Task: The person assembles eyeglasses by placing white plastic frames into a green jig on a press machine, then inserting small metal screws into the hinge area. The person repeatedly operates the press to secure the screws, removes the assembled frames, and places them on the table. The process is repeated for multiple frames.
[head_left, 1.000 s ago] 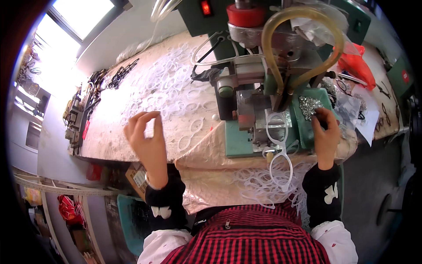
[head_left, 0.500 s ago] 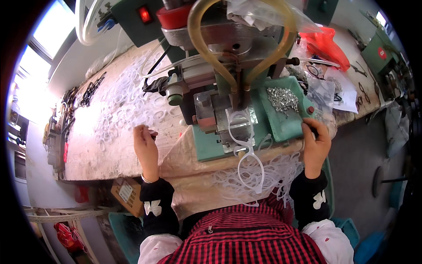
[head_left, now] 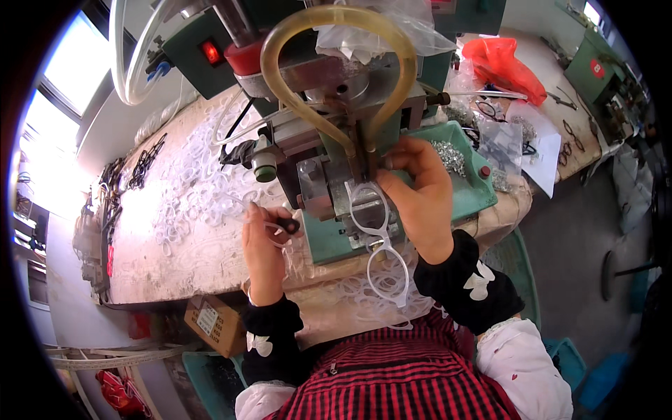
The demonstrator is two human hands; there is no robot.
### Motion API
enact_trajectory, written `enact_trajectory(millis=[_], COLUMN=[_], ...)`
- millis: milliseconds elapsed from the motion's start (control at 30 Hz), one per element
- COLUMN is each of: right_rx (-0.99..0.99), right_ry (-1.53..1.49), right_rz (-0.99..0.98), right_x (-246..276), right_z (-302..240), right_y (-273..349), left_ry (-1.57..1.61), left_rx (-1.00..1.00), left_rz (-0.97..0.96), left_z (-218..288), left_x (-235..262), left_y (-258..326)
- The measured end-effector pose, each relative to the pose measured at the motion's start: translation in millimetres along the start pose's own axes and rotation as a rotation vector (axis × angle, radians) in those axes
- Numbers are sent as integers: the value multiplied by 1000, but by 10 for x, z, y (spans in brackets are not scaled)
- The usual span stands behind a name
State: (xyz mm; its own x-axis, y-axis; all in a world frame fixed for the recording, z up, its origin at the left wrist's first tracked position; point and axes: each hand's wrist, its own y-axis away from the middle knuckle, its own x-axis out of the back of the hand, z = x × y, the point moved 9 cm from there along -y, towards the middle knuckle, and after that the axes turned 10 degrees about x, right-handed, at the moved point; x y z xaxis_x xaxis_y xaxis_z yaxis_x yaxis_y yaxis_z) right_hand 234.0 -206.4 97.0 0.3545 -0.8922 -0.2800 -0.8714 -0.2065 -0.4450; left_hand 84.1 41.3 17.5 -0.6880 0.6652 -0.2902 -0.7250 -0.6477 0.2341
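A clear plastic eyeglass frame sits in the metal fixture of a bench machine, its lower rim hanging over the front. My right hand is at the frame's upper end, fingertips pinched just beside the machine's two upright prongs. Whatever those fingertips hold is too small or hidden to make out. Left of the fixture, my left hand is closed around another clear eyeglass frame, part of which sticks out past the fingers. A small dark piece shows at its fingertips; its kind is unclear.
Right of the fixture, a green tray holds small silvery metal parts. Many clear frames cover the bench at left, and more are heaped below the machine. A looped yellowish hose arches over the work. A red bag lies behind.
My right hand has moved left from the tray's front corner to the frame in the fixture. My left hand has come rightward, closer to the machine, with a clear frame now visible in it.
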Motion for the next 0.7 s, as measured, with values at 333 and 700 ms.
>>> enact_trajectory(millis=[333,700], right_rx=[-83,137], right_ry=[-127,855], right_rz=[-72,72], right_x=[-204,1451], right_z=[-313,62], right_y=[108,-51], left_ry=[100,198], left_rx=[298,713], left_rz=[-827,-823], left_z=[670,-196], left_x=[-1520,-1796], left_y=[1563,1143])
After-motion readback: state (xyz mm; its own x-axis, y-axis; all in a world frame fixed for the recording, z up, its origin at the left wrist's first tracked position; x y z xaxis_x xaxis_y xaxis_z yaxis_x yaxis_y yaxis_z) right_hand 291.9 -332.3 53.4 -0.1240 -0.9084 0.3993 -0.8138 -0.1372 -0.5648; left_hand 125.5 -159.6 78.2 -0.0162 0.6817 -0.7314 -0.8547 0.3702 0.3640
